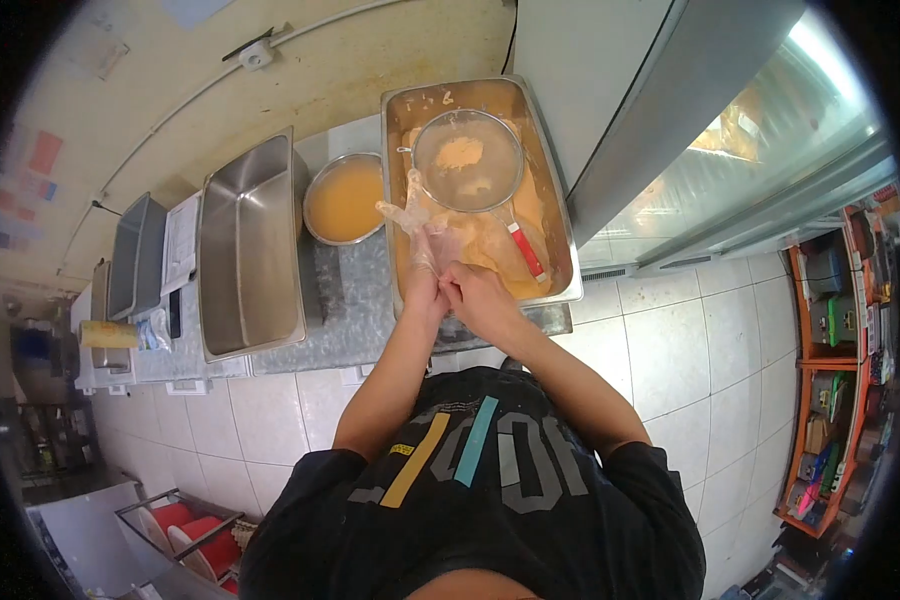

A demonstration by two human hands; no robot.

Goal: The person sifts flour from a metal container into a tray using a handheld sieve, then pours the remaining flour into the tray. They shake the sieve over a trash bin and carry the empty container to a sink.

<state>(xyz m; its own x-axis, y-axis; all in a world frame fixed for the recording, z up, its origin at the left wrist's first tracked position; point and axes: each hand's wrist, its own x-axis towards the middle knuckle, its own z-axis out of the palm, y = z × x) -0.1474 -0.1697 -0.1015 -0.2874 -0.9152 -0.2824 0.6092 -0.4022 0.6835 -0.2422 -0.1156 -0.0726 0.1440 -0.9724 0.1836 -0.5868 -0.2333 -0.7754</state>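
Note:
My left hand wears a clear disposable plastic glove smeared with pale coating, its fingers apart over the left side of a deep steel pan. My bare right hand is closed at the left wrist, pinching the glove's cuff. Orange-tan flour covers the pan's bottom. On it rests a round mesh strainer with clumps of flour inside; its red handle points toward me.
Left of the pan stand a steel bowl of orange liquid, a deep steel pan and a grey bin on the metal table. A glass-door fridge is at right, beside an orange shelf.

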